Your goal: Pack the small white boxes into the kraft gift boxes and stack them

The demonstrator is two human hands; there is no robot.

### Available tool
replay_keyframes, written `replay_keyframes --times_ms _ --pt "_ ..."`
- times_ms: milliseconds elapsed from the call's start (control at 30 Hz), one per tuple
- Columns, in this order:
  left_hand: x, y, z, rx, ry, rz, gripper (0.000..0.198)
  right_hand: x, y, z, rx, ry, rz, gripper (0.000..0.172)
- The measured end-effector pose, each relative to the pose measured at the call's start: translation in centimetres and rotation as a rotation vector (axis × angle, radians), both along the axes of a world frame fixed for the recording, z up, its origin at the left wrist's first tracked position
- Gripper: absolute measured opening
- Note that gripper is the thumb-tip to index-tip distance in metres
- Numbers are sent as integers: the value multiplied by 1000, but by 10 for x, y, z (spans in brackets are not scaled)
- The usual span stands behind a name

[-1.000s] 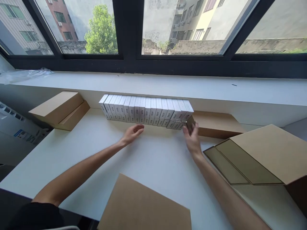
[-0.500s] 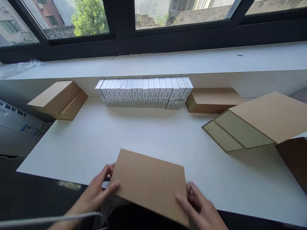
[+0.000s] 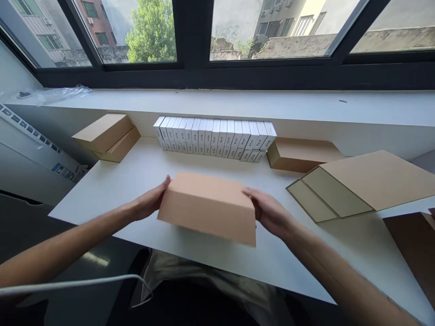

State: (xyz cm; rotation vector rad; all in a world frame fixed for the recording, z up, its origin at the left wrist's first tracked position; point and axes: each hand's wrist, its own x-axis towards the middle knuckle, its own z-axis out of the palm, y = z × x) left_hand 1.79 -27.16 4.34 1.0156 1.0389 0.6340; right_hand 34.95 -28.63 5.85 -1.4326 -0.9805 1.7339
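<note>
A brown cardboard box (image 3: 209,206) is held between both hands above the front part of the white table (image 3: 142,170). My left hand (image 3: 154,198) is closed on its left end, and my right hand (image 3: 268,210) grips the right end, fingers over the upper edge. The box's top and its long near side show; its underside is hidden. Beyond it, against the back ledge, stand two tiers of small white boxes (image 3: 214,133) with dark print on their near faces.
Brown boxes (image 3: 108,136) lie at the back left, another brown box (image 3: 302,154) right of the white rows. Flat-sided large boxes (image 3: 370,181) and a dark brown box (image 3: 411,249) are at the right. A white cable (image 3: 74,283) crosses the lower left.
Both hands have carried the brown box forward from the table's front edge, and it has tipped so that its long side shows. The camera view has shifted too.
</note>
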Motion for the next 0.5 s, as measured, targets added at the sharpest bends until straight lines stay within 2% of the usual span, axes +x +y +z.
replay_keyframes --times_ms 100,200,267,333,433,500 --pt "-3 10 10 46 -51 112 71 6 9 17 -22 178 -23 32" --pt "-2 33 20 156 -74 198 55 7 18 28 5 208 -44 22" --pt "3 49 22 184 -65 179 43 3 26 31 34 150 -45 11" --pt "12 61 21 192 -53 164 37 -2 33 32 59 108 -37 8" --pt "18 60 17 247 -45 169 33 -5 33 32 106 83 -6 11" --pt "8 42 14 323 -7 123 32 2 15 28 140 71 68 18"
